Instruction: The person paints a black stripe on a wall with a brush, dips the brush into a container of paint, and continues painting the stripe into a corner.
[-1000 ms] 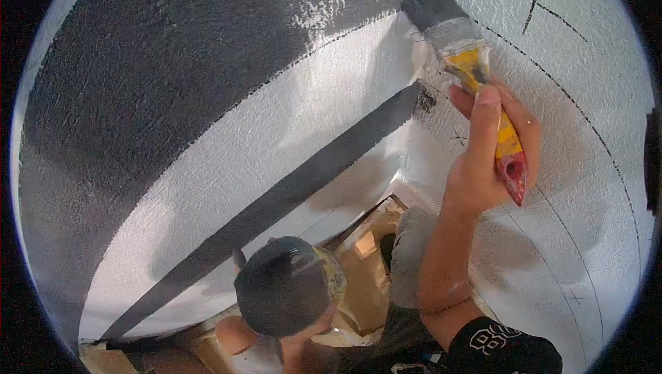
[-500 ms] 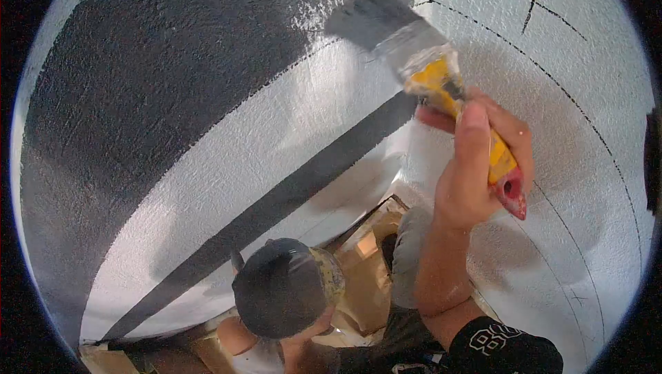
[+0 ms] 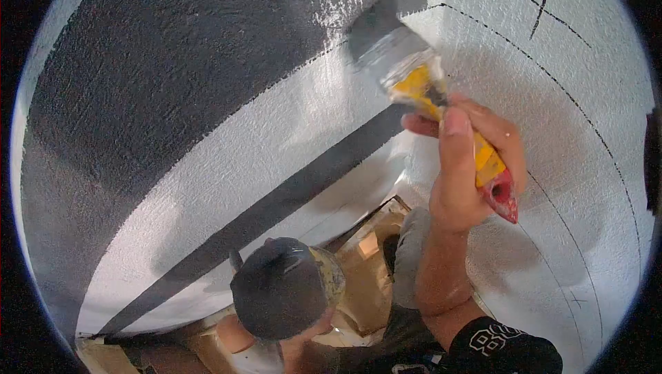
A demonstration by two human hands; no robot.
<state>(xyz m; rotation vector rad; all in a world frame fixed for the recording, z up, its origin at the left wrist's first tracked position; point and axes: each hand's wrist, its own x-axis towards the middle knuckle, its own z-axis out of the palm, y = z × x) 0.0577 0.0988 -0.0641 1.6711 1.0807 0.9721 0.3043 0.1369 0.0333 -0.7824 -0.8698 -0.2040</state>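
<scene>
My right hand (image 3: pixel 460 167) grips a paintbrush (image 3: pixel 441 102) by its yellow handle with a red end. The dark bristles press against the white textured wall (image 3: pixel 276 139) at the lower edge of a big black painted area (image 3: pixel 172 64), close to the room's corner. Lower down, my left hand (image 3: pixel 300 341) holds a round paint pot (image 3: pixel 281 290) full of black paint from underneath. A narrow black stripe (image 3: pixel 276 198) runs diagonally across the wall between pot and brush.
Thin drawn lines and an X mark (image 3: pixel 539 3) cross the white wall on the right. Brown paper or cardboard (image 3: pixel 369 274) covers the floor in the corner below. My dark sleeve (image 3: pixel 507 348) shows at the bottom right.
The brush has swung left from the right-hand wall across the corner onto the left wall's black edge, then slid slightly down. The pot has stayed put.
</scene>
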